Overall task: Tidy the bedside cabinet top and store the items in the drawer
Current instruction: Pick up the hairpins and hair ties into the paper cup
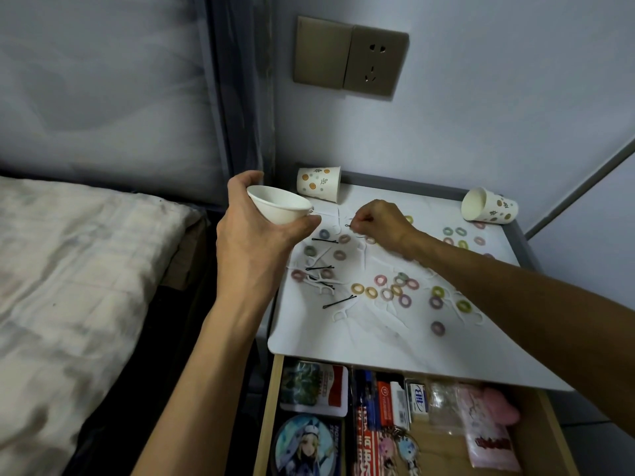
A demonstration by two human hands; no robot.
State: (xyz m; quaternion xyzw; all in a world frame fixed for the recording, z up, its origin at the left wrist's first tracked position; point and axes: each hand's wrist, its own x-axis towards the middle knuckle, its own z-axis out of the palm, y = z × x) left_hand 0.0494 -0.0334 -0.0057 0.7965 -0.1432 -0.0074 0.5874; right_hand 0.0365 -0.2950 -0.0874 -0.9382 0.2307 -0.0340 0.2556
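Note:
My left hand (256, 231) grips a white paper cup (279, 207), tilted, above the left edge of the white cabinet top (347, 341). At the back middle of the top, my right hand (376, 219) pinches a black hairpin (348, 226). Several black hairpins (339, 301), white floss picks (340, 314) and small coloured hair rings (395, 292) lie scattered over the top. A patterned paper cup (319, 183) lies on its side at the back left, another patterned cup (489, 209) at the back right. Below the top, the wooden drawer (264, 420) stands open.
The drawer holds a card pack (314, 386), a round picture badge (305, 444), red boxes (385, 403), keychains (398, 448) and a pink pouch (488, 427). A bed (68, 276) lies close on the left. A wall socket (350, 58) sits above the cabinet.

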